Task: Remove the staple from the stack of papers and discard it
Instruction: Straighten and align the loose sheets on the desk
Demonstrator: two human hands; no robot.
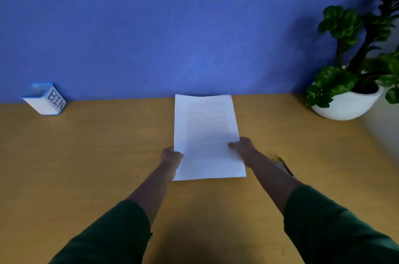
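2 hands: left hand pinches papers' left edge, right hand grips right edge | 1 stack of papers mid-desk, staple not visible | 1 pen-like tool right | 1 bin far left | 1 potted plant far right

A: Where does the head view look from?
B: From above the near edge of the desk, facing forward and down toward the blue wall

A: How near?
B: Arm's reach: both sleeves enter from the bottom corners, and the left hand and right hand meet at the papers mid-frame

A: How wide?
B: Wide-angle: bin far left, plant far right

A: Any second view?
B: Only this one, so nothing is shared
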